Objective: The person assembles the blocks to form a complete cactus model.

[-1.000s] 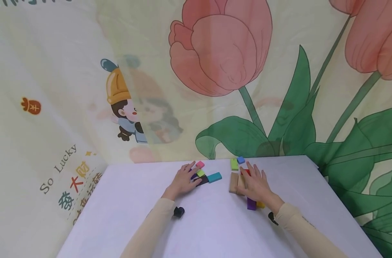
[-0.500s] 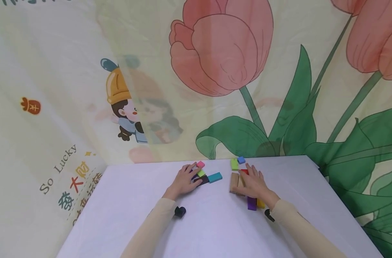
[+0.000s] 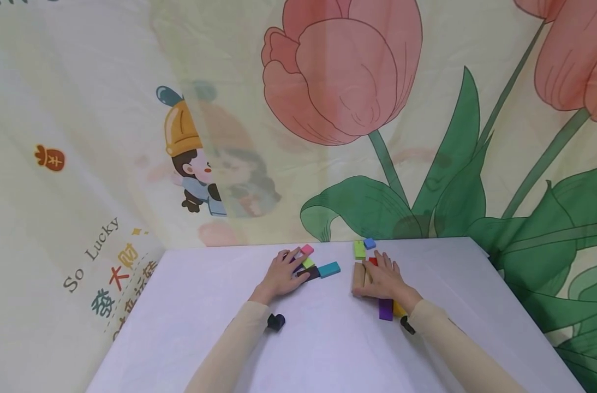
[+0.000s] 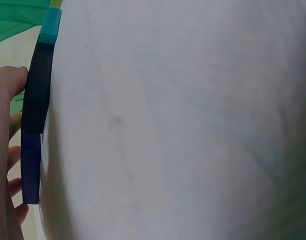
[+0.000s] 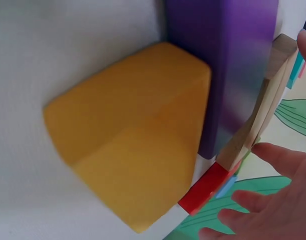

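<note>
My left hand [image 3: 279,274] rests over a small cluster of blocks, its fingers spread. Under its thumb lies a black block [image 3: 309,273], and a dark blue block [image 4: 30,167] adjoins it in the left wrist view. Teal [image 3: 329,269], lime green [image 3: 308,262] and pink [image 3: 306,249] blocks lie about them. My right hand [image 3: 387,281] reaches across two wooden blocks [image 3: 358,277] lying side by side. In the right wrist view its index fingertip touches a wooden block [image 5: 238,145]; the thumb is near the other end. Purple [image 3: 385,310] and yellow [image 3: 399,309] blocks sit below the palm.
Beyond the right hand lie a red block [image 3: 373,261], a lime green block [image 3: 359,250] and a blue block [image 3: 369,243]. The white table [image 3: 308,349] ends at a printed curtain [image 3: 259,164] with tulips. A black object [image 3: 276,322] shows beside the left wrist.
My right hand has shifted slightly left and down, and its thumb has moved across the wooden blocks to their near left corner. The left hand stays on its cluster.
</note>
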The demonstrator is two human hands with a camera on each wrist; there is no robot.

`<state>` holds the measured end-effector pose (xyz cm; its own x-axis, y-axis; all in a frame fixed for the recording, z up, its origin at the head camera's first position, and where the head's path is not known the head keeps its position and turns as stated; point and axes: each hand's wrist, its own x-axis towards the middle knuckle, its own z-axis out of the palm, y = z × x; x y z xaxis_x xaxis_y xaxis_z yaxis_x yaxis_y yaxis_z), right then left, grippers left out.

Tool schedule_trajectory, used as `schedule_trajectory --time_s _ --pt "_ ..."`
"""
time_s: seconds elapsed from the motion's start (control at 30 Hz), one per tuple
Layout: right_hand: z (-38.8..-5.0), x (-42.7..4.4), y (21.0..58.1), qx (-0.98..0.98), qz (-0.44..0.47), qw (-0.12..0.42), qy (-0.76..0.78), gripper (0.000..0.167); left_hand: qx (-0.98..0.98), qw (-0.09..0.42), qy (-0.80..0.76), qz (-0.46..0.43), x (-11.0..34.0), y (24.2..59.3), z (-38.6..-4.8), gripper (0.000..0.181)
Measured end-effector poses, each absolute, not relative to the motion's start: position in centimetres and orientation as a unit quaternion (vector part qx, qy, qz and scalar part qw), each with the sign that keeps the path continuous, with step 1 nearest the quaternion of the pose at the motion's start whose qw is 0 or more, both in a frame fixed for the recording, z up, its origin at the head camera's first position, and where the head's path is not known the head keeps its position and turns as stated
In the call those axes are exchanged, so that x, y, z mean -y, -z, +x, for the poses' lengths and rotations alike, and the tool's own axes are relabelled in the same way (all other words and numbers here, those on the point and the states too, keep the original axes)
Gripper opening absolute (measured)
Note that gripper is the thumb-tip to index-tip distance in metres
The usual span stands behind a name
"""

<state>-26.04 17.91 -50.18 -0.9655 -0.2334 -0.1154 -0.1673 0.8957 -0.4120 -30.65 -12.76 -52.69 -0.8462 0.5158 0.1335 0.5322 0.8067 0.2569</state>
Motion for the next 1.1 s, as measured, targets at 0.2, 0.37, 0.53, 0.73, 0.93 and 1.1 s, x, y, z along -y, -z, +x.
schedule_trajectory --time_s 0.2,0.37,0.53,0.73,0.93,1.1 --pt "-26.18 -17.87 50.21 -0.97 -0.098 0.09 0.202 0.098 0.953 0.021 0.136 -0.271 12.67 52.46 -30.56 0.061" --pt "-26.28 -17.82 50.25 -0.97 -0.095 0.09 0.206 0.098 0.95 0.03 0.134 -0.279 12.66 52.49 -30.51 0.06" --pt "-26.46 -17.8 50.48 -0.97 -0.097 0.081 0.208 0.096 0.947 0.042 0.133 -0.289 12.64 52.56 -30.49 0.057" --pt "-26.72 -17.72 50.62 -0.972 -0.102 0.059 0.202 0.097 0.948 0.039 0.129 -0.287 12.66 52.69 -30.6 0.058" --pt "-26.9 -17.67 50.9 -0.974 -0.095 0.069 0.195 0.105 0.95 0.038 0.127 -0.284 12.62 52.91 -30.72 0.057" --pt "-26.93 -17.57 51.06 -0.973 -0.092 0.065 0.2 0.102 0.949 0.035 0.133 -0.285 12.67 52.88 -30.5 0.057"
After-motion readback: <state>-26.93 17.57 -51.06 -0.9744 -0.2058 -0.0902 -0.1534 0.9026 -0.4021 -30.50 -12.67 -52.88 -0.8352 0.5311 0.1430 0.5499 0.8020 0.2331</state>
